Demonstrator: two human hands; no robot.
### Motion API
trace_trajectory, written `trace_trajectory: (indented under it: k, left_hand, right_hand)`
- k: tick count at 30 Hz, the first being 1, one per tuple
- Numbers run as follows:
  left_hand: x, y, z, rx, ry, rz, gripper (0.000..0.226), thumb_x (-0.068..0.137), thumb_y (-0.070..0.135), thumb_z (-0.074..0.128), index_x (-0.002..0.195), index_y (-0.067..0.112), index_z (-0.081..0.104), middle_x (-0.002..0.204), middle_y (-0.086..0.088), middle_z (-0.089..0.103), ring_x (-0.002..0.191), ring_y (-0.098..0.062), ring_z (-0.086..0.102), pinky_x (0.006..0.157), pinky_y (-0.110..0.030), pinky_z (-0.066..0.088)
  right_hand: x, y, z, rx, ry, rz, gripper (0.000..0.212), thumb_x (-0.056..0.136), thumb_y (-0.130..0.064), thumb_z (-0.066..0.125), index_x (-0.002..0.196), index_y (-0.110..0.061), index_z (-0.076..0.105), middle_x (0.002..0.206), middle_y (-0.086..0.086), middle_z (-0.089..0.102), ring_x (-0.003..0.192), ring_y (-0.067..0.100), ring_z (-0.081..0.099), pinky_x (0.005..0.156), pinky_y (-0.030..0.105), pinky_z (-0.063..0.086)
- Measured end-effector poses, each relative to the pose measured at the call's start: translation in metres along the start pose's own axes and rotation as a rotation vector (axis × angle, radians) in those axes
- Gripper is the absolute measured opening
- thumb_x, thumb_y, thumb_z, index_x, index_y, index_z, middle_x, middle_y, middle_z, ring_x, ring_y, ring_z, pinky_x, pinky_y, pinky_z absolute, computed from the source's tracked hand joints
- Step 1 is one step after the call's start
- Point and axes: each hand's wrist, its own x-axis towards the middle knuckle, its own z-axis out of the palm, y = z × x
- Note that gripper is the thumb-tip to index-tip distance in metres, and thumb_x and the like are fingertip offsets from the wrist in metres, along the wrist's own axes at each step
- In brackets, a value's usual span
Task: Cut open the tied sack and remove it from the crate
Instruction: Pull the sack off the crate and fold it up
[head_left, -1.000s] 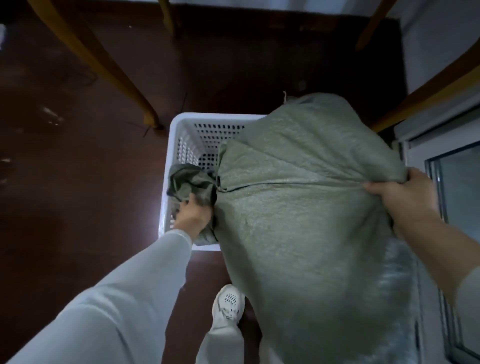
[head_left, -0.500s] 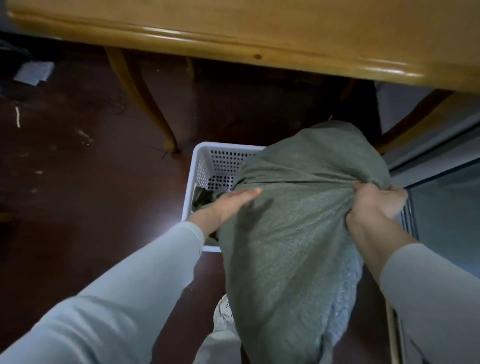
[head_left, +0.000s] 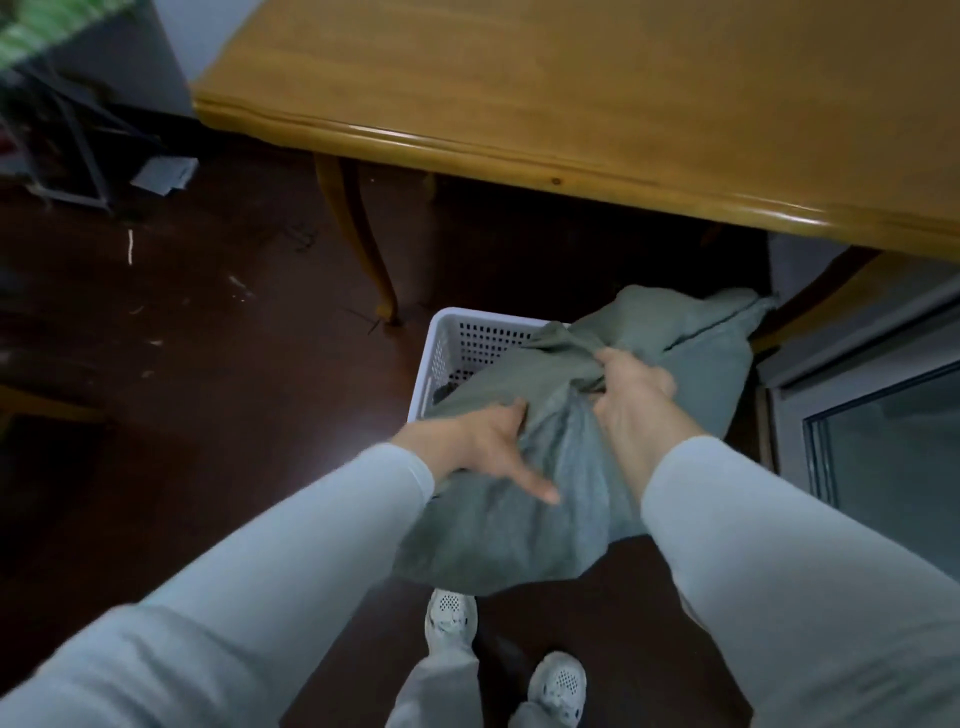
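Dark floor (head_left: 208, 415), white crate (head_left: 441, 353); sack (head_left: 519, 535) bunched between hands (head_left: 483, 447) (head_left: 631, 395), right gripping it

The sack (head_left: 519, 535), spread wide a second ago, is now bunched low over the crate (head_left: 441, 343). The right hand (head_left: 631, 395) has moved inward, gripping a gathered fold. The left hand (head_left: 483, 441) now lies spread on the cloth.
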Motion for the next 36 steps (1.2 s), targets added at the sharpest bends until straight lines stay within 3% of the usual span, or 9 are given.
trace_trajectory:
  k: [4,10,13,18,23,26,30,33,36]
  left_hand:
    - [0.014,-0.046,0.032,-0.033,0.396,-0.082,0.034,0.092,0.023,0.049,0.124,0.015,0.058,0.13,-0.015,0.059,0.119,-0.033,0.055,0.098,-0.037,0.045]
    - [0.004,-0.075,-0.012,0.059,0.507,-0.004,0.04,0.09,0.011,0.046,0.121,0.03,0.062,0.124,-0.008,0.063,0.112,-0.034,0.059,0.093,-0.038,0.049]
    - [0.0,-0.085,-0.049,0.115,0.494,0.055,0.031,0.088,0.012,0.047,0.107,0.027,0.066,0.111,-0.009,0.065,0.102,-0.035,0.061,0.086,-0.041,0.052]
    - [0.001,-0.087,-0.058,0.222,0.369,0.113,0.022,0.084,0.005,0.048,0.085,0.021,0.062,0.097,-0.012,0.066,0.09,-0.034,0.062,0.076,-0.038,0.051]
    - [0.0,-0.082,-0.06,0.219,0.311,0.102,0.017,0.082,0.005,0.049,0.085,0.01,0.064,0.092,-0.018,0.066,0.088,-0.036,0.06,0.07,-0.03,0.038]
    - [-0.003,-0.08,-0.063,0.206,0.292,0.083,0.03,0.075,0.019,0.039,0.084,0.006,0.065,0.09,-0.016,0.068,0.087,-0.033,0.06,0.072,-0.032,0.043]
    - [0.003,-0.081,-0.057,0.167,0.342,-0.021,0.022,0.088,0.016,0.048,0.099,0.011,0.067,0.1,-0.013,0.069,0.096,-0.033,0.061,0.079,-0.036,0.047]
    - [0.013,-0.072,-0.045,0.149,0.408,-0.18,0.021,0.091,0.018,0.047,0.107,0.019,0.06,0.108,-0.011,0.066,0.1,-0.034,0.06,0.081,-0.038,0.05]
    - [0.021,-0.06,-0.025,0.239,0.417,-0.388,0.031,0.088,0.014,0.044,0.115,0.024,0.056,0.117,-0.006,0.063,0.11,-0.03,0.06,0.088,-0.035,0.045]
  right_hand:
    - [-0.008,0.027,0.004,0.004,-0.234,-0.014,0.059,0.082,0.005,0.065,0.134,-0.004,0.038,0.104,0.014,0.057,0.069,0.022,0.059,0.066,0.039,0.055]
    - [-0.003,0.023,-0.014,-0.316,-0.398,-0.038,0.049,0.085,0.011,0.057,0.13,-0.003,0.042,0.086,0.013,0.055,0.068,0.02,0.058,0.08,0.037,0.053]
    - [0.013,0.007,-0.018,-0.619,-0.325,-0.187,0.039,0.084,0.005,0.058,0.122,-0.004,0.053,0.078,0.011,0.058,0.068,0.022,0.06,0.083,0.041,0.055]
    - [0.058,-0.025,-0.008,-1.276,-0.244,-0.755,0.047,0.087,0.002,0.049,0.132,-0.014,0.05,0.132,0.016,0.047,0.112,0.034,0.055,0.094,0.038,0.044]
    - [0.094,-0.025,0.029,-1.575,-0.464,-1.016,0.063,0.084,0.01,0.046,0.141,-0.015,0.038,0.146,0.015,0.033,0.13,0.034,0.041,0.106,0.04,0.037]
    - [0.111,-0.02,0.046,-1.869,-0.568,-1.072,0.066,0.087,-0.001,0.054,0.145,-0.023,0.03,0.158,0.009,0.013,0.147,0.027,0.01,0.118,0.044,0.014]
    - [0.128,-0.026,0.045,-1.997,-0.593,-0.947,0.02,0.095,-0.014,0.038,0.108,-0.018,0.053,0.126,0.015,0.056,0.123,0.03,0.049,0.111,0.048,0.026]
    - [0.139,-0.044,0.018,-1.955,-0.661,-0.954,0.008,0.097,-0.018,0.035,0.1,-0.014,0.041,0.117,0.018,0.059,0.106,0.033,0.058,0.082,0.034,0.04]
    - [0.159,-0.072,-0.015,-1.869,-0.648,-0.815,0.02,0.099,-0.03,0.031,0.103,-0.011,0.038,0.113,0.019,0.055,0.102,0.034,0.056,0.073,0.033,0.037]
